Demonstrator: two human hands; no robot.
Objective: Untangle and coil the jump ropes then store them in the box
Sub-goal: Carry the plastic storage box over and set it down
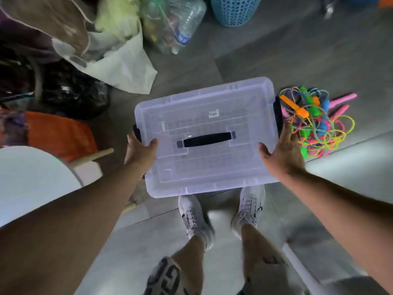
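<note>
Tangled heap of neon cord jump ropes [314, 122] with bright plastic grips lies on the grey floor [276, 60], just beside the right end of the clear, lidded plastic storage box [212, 99]. Ropes judged light, limp and snag-prone; best taken by a stiff grip and drawn out singly. Box judged light, rigid, somewhat slick; lid on, black carry handle [207, 139] centred. The left hand [140, 152] and right hand [282, 152] each grip one end, thumbs on the lid. Bags and a blue perforated basket [234, 9] stand beyond
</note>
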